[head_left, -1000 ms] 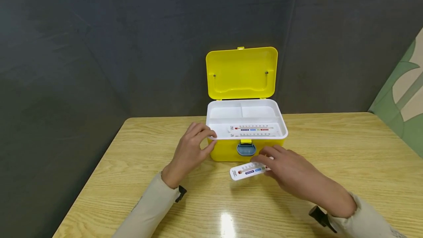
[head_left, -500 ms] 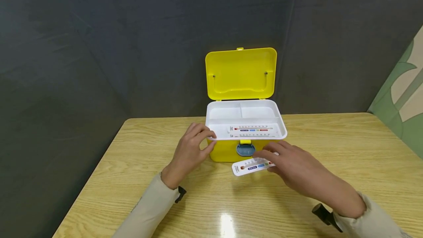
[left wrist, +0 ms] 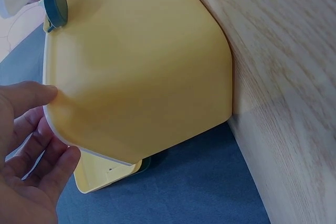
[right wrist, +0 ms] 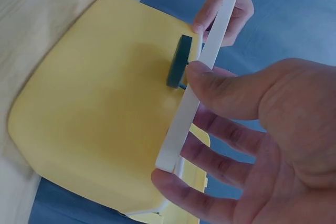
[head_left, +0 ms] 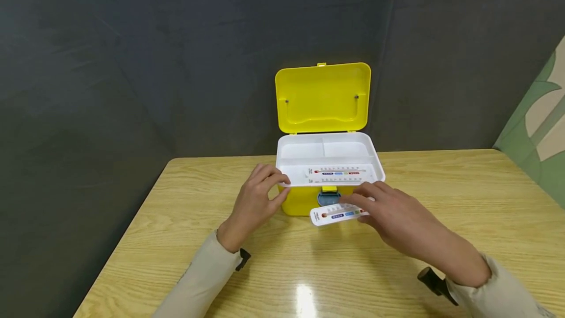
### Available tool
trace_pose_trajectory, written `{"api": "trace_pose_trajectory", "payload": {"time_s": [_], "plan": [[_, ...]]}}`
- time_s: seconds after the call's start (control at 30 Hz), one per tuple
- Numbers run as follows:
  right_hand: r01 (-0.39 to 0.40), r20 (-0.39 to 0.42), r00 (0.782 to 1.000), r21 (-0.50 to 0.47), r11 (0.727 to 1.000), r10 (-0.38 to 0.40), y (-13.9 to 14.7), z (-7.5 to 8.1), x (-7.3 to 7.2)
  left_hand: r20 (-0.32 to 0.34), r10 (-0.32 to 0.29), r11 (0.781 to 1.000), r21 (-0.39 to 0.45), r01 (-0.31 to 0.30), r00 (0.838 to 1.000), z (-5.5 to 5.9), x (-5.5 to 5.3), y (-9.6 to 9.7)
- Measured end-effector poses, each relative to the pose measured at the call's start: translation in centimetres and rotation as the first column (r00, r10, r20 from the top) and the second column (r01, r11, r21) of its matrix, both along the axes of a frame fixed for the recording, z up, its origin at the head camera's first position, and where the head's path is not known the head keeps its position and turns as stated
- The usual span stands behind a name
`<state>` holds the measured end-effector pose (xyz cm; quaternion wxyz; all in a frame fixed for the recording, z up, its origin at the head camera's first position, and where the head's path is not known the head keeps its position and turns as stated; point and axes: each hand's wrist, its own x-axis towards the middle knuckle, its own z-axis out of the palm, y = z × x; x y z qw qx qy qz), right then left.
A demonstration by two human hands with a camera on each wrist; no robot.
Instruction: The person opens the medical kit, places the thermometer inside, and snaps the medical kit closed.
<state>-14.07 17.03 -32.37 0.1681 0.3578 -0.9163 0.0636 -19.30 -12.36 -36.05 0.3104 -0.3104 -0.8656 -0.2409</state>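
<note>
In the head view a yellow storage box (head_left: 300,203) stands on the table with its lid (head_left: 324,94) up and a white divided tray (head_left: 301,150) on top. My left hand (head_left: 253,200) pinches the box's front left rim; its thumb (left wrist: 31,95) lies on the outer front. My right hand (head_left: 399,220) holds a white thermometer (head_left: 328,216) before the box's front, printed side showing, just below tray height. The right wrist view shows thumb and fingers on the thermometer's edges (right wrist: 191,98). Two more printed thermometer faces (head_left: 337,171) lie in the tray's front compartment.
A blue-grey latch (head_left: 325,199) hangs on the box's front, partly behind the held thermometer. The wooden table (head_left: 176,210) extends to both sides. Dark cloth (head_left: 220,63) stands behind the box, and a green leaf-patterned panel (head_left: 538,126) is at the right.
My right hand has raised the thermometer a little and brought it slightly right, toward the tray's front edge. My left hand has stayed on the rim.
</note>
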Motion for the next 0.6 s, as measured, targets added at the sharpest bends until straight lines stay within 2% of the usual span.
{"api": "trace_pose_trajectory", "payload": {"time_s": [0.23,0.6], "plan": [[-0.011,-0.05,0.999,-0.034,0.999,0.009,0.1,1.0,-0.2,0.002,-0.005,1.0,0.0,0.005,1.0,0.0,0.0,0.1],[-0.007,-0.064,0.998,-0.086,0.996,0.002,0.0,3.0,-1.1,0.003,-0.006,1.0,0.002,0.006,1.0,-0.2,-0.2,0.1]]}}
